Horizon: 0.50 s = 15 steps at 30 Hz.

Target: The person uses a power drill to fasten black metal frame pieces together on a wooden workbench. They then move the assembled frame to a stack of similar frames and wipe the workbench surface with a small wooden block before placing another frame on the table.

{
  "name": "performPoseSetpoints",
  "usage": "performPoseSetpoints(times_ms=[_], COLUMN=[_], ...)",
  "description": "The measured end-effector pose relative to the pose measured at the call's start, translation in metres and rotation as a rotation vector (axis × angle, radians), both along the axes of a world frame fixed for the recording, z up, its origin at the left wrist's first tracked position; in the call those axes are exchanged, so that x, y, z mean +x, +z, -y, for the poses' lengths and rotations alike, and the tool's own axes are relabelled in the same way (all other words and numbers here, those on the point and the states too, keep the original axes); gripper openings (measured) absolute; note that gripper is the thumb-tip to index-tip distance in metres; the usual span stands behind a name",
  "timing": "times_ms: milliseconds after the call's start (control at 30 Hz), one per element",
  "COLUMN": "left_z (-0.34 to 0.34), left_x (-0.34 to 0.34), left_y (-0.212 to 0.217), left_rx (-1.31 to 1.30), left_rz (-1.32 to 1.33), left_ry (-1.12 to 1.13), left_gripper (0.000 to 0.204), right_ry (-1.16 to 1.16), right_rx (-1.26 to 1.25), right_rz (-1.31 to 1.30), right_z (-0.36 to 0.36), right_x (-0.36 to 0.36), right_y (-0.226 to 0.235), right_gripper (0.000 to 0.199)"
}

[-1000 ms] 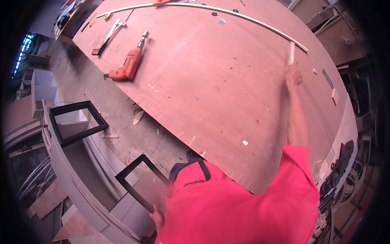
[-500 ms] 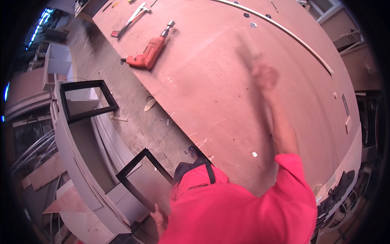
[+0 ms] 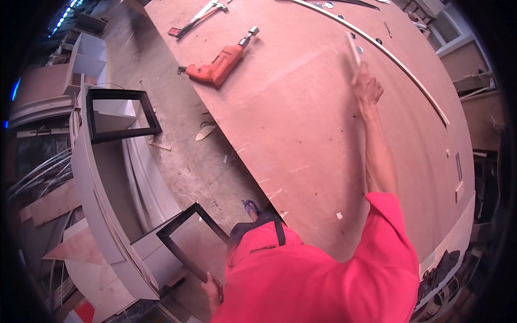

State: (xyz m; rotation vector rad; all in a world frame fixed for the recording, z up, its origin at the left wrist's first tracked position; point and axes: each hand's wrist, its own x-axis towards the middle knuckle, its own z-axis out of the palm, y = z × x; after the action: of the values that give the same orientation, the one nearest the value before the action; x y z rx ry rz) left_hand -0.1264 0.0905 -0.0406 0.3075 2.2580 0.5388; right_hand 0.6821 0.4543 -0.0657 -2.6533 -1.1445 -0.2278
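My right hand reaches far out over a big reddish plywood sheet and grips a short pale wooden strip that points away from me. My left hand hangs low beside my pink shirt and holds a black rectangular frame by its lower corner. A long thin pale strip curves across the far side of the sheet, beyond my right hand.
An orange power drill and a hammer lie at the sheet's far left. A white cabinet with a second black frame lies on the concrete floor at left. Wood scraps and boards are piled at the left edge.
My right hand has swung across the sheet from the right toward the middle with the short strip in it. The view has shifted left. My left hand keeps its hold on the black frame.
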Motion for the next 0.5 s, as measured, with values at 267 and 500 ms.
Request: performPoseSetpoints(times_ms=[267,500], left_z=[0.006,0.009], left_x=[0.006,-0.004], left_y=[0.004,0.002], left_rx=[-0.062,0.032], left_rz=[-0.003,0.034], left_ry=[0.058,0.123], left_gripper=[0.034,0.03], right_ry=[0.576,0.436], right_rx=[0.128,-0.019], right_rz=[-0.076,-0.108], right_z=[-0.034,-0.054], right_x=[-0.169,-0.195], right_y=[-0.031,0.006], right_gripper=[0.034,0.019])
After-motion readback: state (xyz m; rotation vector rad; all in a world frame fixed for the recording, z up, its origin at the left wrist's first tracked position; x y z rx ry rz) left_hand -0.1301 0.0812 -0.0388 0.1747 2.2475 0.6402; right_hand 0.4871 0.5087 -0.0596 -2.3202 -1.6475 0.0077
